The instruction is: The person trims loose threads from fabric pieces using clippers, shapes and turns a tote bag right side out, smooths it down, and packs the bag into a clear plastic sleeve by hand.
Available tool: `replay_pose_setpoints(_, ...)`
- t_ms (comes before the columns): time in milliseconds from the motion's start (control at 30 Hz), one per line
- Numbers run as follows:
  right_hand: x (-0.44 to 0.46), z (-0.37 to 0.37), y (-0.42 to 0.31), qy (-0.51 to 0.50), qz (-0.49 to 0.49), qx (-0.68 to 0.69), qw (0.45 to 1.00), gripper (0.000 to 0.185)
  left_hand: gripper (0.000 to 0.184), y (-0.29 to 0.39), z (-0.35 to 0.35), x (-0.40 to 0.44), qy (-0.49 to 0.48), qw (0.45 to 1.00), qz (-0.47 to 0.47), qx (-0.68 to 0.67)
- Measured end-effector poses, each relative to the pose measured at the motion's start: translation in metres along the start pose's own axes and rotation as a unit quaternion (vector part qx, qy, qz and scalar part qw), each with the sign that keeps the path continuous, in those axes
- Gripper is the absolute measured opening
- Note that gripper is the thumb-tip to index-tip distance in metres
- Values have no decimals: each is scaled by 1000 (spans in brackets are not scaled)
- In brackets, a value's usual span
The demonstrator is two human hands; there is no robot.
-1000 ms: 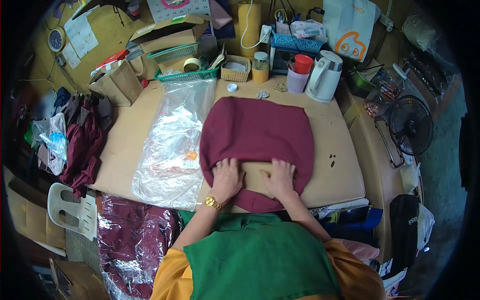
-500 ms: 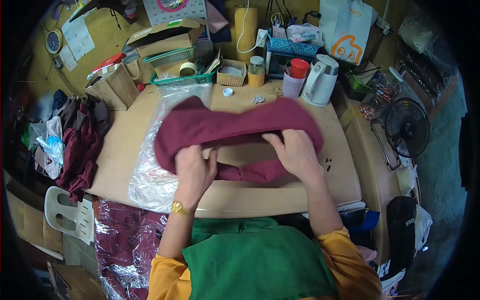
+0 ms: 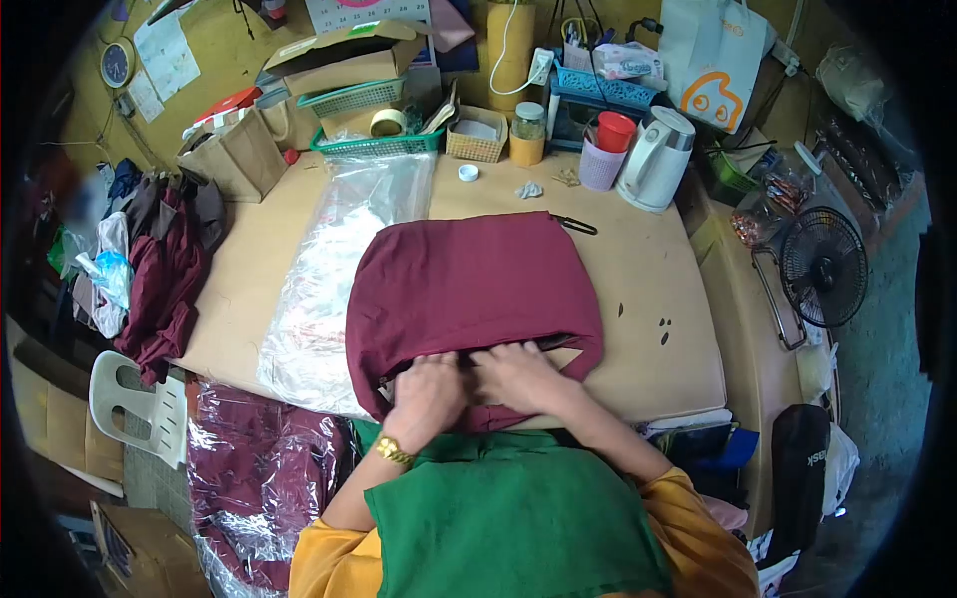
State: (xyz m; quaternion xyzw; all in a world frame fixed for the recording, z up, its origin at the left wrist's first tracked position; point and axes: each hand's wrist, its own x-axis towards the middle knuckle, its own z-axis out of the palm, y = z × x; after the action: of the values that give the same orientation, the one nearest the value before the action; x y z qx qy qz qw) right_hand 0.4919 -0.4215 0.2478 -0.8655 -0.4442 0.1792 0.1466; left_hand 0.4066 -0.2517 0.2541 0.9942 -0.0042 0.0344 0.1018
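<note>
Maroon fabric, one piece: on the table, by its front edge, opening towards me. Handling, by my judgement: light, soft, limp; best held at the opening's side folds. My left hand, right hand: close together, inside the opening's rim; grip, I cannot tell.

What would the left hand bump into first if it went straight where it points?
Probably the maroon cloth: the left hand points at its near edge. How deep the fingers sit is hard to tell.
</note>
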Motion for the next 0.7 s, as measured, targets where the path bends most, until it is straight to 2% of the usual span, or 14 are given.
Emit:
replay_pose_setpoints(33,0,18,-1,-13,-11,-27,1000,67,30,2,16,7,27,999,40,9)
replay_pose_setpoints(67,-2,32,-1,-15,-12,-28,999,67,31,3,33,15,54,995,78,17)
replay_pose_setpoints(100,-5,41,-3,33,-11,-55,998,69,31,3,44,21,53,996,75,15)
replay_pose_setpoints(133,-7,46,-4,82,-9,-81,993,72,32,4,50,27,58,995,63,-59)
replay_pose_setpoints(167,-9,47,-5,66,2,-39,997,75,33,4,55,32,62,988,52,-132)
replay_pose_setpoints(200,-11,52,-4,64,4,-36,997,75,33,4,54,35,58,988,53,-133)
replay_pose_setpoints(267,-14,63,-3,126,-14,-33,991,73,32,4,52,41,9,991,38,-129)
replay_pose_setpoints(433,-14,60,-3,65,-9,-76,995,72,32,18,58,46,48,990,22,-127)
replay_pose_setpoints(533,-13,61,-4,58,7,-83,995,71,30,27,51,43,98,984,69,-128)
replay_pose_setpoints(600,-13,58,-8,63,19,-73,995,70,28,30,49,41,66,990,57,-114)
replay_pose_setpoints(633,-13,56,-11,62,27,-65,996,68,28,28,47,48,16,994,40,-100)
replay_pose_setpoints(667,-13,54,-13,61,35,-57,996,66,28,22,52,56,16,994,40,-100)
replay_pose_setpoints(700,-14,53,-14,60,35,-56,996,66,23,10,69,67,-11,996,44,-76)
